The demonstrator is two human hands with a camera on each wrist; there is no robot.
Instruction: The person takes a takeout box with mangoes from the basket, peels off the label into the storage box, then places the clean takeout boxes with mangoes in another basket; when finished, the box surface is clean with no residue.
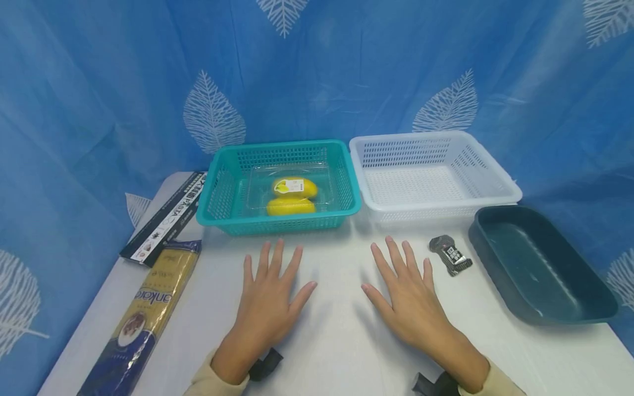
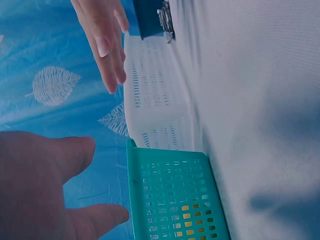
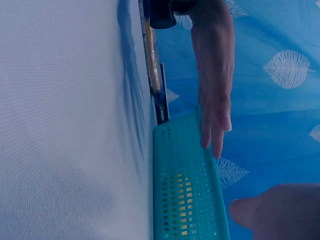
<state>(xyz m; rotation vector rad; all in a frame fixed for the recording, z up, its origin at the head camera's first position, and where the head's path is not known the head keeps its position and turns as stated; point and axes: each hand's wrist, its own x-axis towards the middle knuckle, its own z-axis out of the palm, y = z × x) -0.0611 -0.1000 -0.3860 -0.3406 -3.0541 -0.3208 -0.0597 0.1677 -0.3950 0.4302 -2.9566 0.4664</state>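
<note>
My left hand point(image 1: 269, 300) is spread palm-down over the white table, holding nothing. My right hand point(image 1: 413, 302) is spread the same way to its right, also holding nothing. Shadows of the hands fall on the cloth. Beyond the left fingertips sits a teal basket point(image 1: 277, 224). Inside it is a clear plastic box point(image 1: 257, 190) with two yellow fruits, one bearing a label point(image 1: 292, 186). Right of the right fingertips lies a small dark, textured item point(image 1: 449, 254) with a white printed label.
A white basket point(image 1: 446, 207) stands beside the teal one. At the right edge is a dark green tub point(image 1: 545, 269). Along the left edge lie a gold and blue ankara pasta packet point(image 1: 143, 308) and a black pasta box point(image 1: 168, 220). A blue leaf-print curtain point(image 1: 327, 71) hangs behind.
</note>
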